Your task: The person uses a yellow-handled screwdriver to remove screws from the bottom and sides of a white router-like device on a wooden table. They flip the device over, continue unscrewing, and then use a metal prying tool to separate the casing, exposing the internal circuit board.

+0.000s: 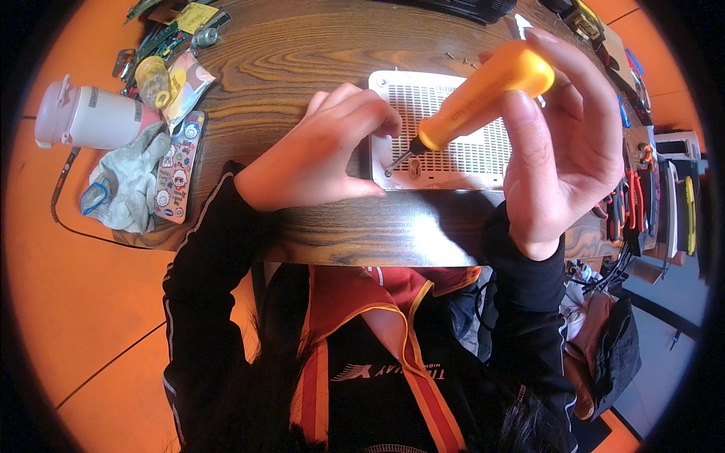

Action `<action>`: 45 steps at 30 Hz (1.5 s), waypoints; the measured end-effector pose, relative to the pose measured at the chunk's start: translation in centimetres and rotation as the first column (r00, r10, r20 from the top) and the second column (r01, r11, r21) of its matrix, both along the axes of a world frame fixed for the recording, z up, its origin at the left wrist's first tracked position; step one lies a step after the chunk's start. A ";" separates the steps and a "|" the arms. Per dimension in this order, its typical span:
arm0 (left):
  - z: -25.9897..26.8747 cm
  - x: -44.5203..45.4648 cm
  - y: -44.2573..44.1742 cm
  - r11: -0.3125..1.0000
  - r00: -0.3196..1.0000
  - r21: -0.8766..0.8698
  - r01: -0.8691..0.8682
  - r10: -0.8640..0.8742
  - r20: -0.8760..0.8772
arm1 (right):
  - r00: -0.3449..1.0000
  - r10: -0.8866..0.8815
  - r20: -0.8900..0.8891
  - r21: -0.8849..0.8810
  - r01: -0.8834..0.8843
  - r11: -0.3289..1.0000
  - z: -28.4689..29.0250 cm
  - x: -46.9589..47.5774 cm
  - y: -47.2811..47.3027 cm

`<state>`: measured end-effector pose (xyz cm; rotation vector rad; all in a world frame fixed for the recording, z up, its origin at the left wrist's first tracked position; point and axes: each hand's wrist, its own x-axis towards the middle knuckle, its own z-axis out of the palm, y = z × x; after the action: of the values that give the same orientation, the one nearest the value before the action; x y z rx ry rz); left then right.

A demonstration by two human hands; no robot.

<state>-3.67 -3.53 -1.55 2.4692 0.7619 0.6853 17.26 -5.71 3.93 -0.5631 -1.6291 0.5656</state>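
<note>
A white plastic casing (396, 180) with a slotted vent grille lies on the wood-grain table before me. My left hand (340, 144) holds its left side, thumb by the front corner and curled fingers over the edge. In my right hand (566, 136) is a screwdriver with a yellow handle (476, 93), tilted over the casing. Its metal tip meets the screw recess (388, 172) at the casing's front left corner. A keyhole-shaped mounting slot (415, 166) shows just right of the tip. The handle and right hand hide part of the grille and the casing's right side.
Loose screws (465, 60) lie behind the casing. At left are a white-and-pink tumbler (107, 116), a grey knitted glove (133, 175), a decorated case (180, 170) and circuit boards (161, 44). Red-handled pliers (635, 198) line the right edge. A black object (476, 7) stands at the back.
</note>
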 end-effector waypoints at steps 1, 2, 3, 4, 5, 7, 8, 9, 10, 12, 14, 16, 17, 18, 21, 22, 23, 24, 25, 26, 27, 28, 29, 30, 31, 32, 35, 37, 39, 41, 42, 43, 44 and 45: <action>0.0 0.0 0.0 1.000 1.000 0.006 -0.001 0.001 0.000 | 0.999 -0.030 0.018 0.013 0.030 0.999 0.0 0.0 0.1; 0.0 0.0 0.0 1.000 1.000 0.000 0.000 0.000 0.000 | 0.998 -0.064 0.006 0.033 0.064 0.997 -0.2 -0.2 0.2; 0.0 0.0 0.0 1.000 1.000 -0.002 0.000 0.000 -0.001 | 0.998 -0.058 -0.023 0.042 0.059 0.997 -0.2 -0.3 0.2; 0.0 0.0 0.0 1.000 1.000 0.002 0.000 0.000 -0.002 | 0.997 -0.052 -0.053 0.051 0.054 0.997 -0.2 -0.4 0.3; 0.1 0.0 0.0 1.000 1.000 -0.007 -0.001 0.001 -0.003 | 0.995 -0.005 -0.099 0.051 0.010 0.999 -0.1 -0.4 0.2; 0.1 0.0 -0.1 1.000 1.000 -0.002 -0.004 0.004 -0.006 | 0.988 0.065 -0.139 0.035 -0.061 0.998 0.1 -0.3 0.0; 0.1 0.1 -0.1 1.000 1.000 -0.008 -0.002 0.002 -0.002 | 0.987 0.090 -0.135 0.017 -0.089 0.996 0.2 -0.3 -0.1; 0.1 0.1 -0.1 1.000 1.000 -0.006 0.000 0.000 0.000 | 0.988 0.075 -0.133 0.025 -0.072 0.997 0.2 -0.2 -0.1; 0.2 0.1 -0.1 1.000 1.000 -0.005 -0.003 0.003 -0.007 | 0.990 0.059 -0.132 0.034 -0.055 0.998 0.2 -0.1 -0.1; 0.2 0.1 -0.1 1.000 1.000 -0.009 0.007 -0.007 0.018 | 0.989 -0.032 -0.144 0.090 0.045 0.995 -0.4 0.0 0.2; 0.2 0.0 0.0 1.000 1.000 -0.011 0.006 -0.006 0.015 | 0.982 -0.077 -0.171 0.112 0.097 0.989 -0.9 0.4 0.7; 0.1 -0.1 0.1 1.000 1.000 -0.010 -0.001 0.001 -0.005 | 0.976 -0.105 -0.192 0.125 0.130 0.984 -1.3 1.0 0.9; 0.0 -0.1 0.1 1.000 1.000 0.015 -0.012 0.012 0.006 | 0.972 -0.119 -0.203 0.131 0.147 0.980 -1.4 1.3 1.0; -0.2 0.0 0.2 0.999 1.000 0.040 -0.024 0.023 0.016 | 0.970 -0.124 -0.208 0.140 0.155 0.978 -1.5 1.5 1.1; -0.7 0.2 0.2 0.996 0.998 0.074 -0.055 0.052 0.042 | 0.959 -0.131 -0.250 0.116 0.164 0.980 -1.2 1.5 0.8; -0.8 0.3 0.4 0.994 0.997 0.088 -0.067 0.063 0.051 | 0.953 -0.135 -0.271 0.119 0.172 0.978 -1.0 1.4 0.7; -0.8 0.3 0.5 0.994 0.994 0.080 -0.079 0.073 0.081 | 0.948 -0.173 -0.268 0.140 0.216 0.966 -0.7 1.4 0.8; -0.7 0.3 0.5 0.993 0.990 0.075 -0.094 0.085 0.115 | 0.955 -0.215 -0.206 0.170 0.251 0.953 -0.3 1.7 0.8; -0.5 0.2 0.7 0.992 0.984 0.072 -0.101 0.089 0.155 | 0.944 -0.200 -0.262 0.176 0.251 0.952 0.2 2.3 0.9; -0.3 0.0 1.0 0.990 0.976 0.042 -0.137 0.128 0.179 | 0.894 -0.259 -0.366 0.138 0.327 0.935 0.5 3.0 1.1; 0.0 -0.1 1.6 0.984 0.967 0.010 -0.179 0.174 0.188 | 0.863 -0.260 -0.432 0.120 0.341 0.932 0.9 4.1 1.5; 0.2 -0.2 2.3 0.977 0.957 -0.022 -0.210 0.210 0.200 | 0.837 -0.171 -0.520 0.135 0.279 0.951 1.0 5.2 2.1; 0.4 -0.2 3.1 0.968 0.945 -0.057 -0.243 0.249 0.211 | 0.845 -0.175 -0.506 0.136 0.278 0.951 0.9 6.4 2.7; 0.6 -0.1 4.0 0.965 0.952 -0.104 -0.239 0.255 0.172 | 0.820 -0.224 -0.527 0.056 0.296 0.953 0.5 7.5 3.3; 0.7 0.1 5.2 0.964 0.957 -0.143 -0.223 0.245 0.157 | 0.796 -0.293 -0.530 -0.040 0.322 0.946 -0.2 8.6 3.8; 0.7 0.6 6.4 0.962 0.963 -0.141 -0.233 0.248 0.108 | 0.801 -0.297 -0.520 -0.104 0.287 0.952 -1.1 9.3 4.4; 0.0 3.0 9.5 0.958 0.967 -0.131 -0.255 0.251 -0.045 | 0.737 -0.409 -0.537 -0.379 0.222 0.898 -4.0 10.9 5.6; -0.6 4.8 11.1 0.974 0.976 -0.097 -0.206 0.197 -0.092 | 0.708 -0.367 -0.604 -0.475 0.050 0.878 -5.0 11.9 6.0; -1.1 6.3 12.1 0.974 0.985 -0.158 -0.159 0.146 -0.092 | 0.697 -0.396 -0.597 -0.522 0.036 0.852 -5.2 12.8 6.3; -1.4 7.3 12.8 0.985 0.987 -0.128 -0.117 0.101 -0.121 | 0.685 -0.398 -0.610 -0.550 -0.005 0.835 -5.1 13.6 6.2; -1.4 7.7 13.1 0.987 0.987 -0.123 -0.100 0.082 -0.141 | 0.695 -0.421 -0.583 -0.587 -0.002 0.810 -5.1 13.9 6.2; -1.5 7.9 13.3 0.988 0.985 -0.123 -0.094 0.075 -0.153 | 0.703 -0.417 -0.576 -0.597 -0.013 0.802 -5.0 14.1 6.1; -1.4 8.1 13.4 0.987 0.983 -0.129 -0.095 0.073 -0.167 | 0.710 -0.397 -0.582 -0.598 -0.043 0.800 -4.9 14.3 6.0; -1.3 8.3 13.4 0.987 0.981 -0.133 -0.095 0.070 -0.182 | 0.708 -0.382 -0.594 -0.607 -0.083 0.791 -4.8 14.4 5.9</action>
<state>4.59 9.88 -2.89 2.4012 0.9506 0.4280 31.68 0.21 -0.90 -0.8200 -0.6319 1.0346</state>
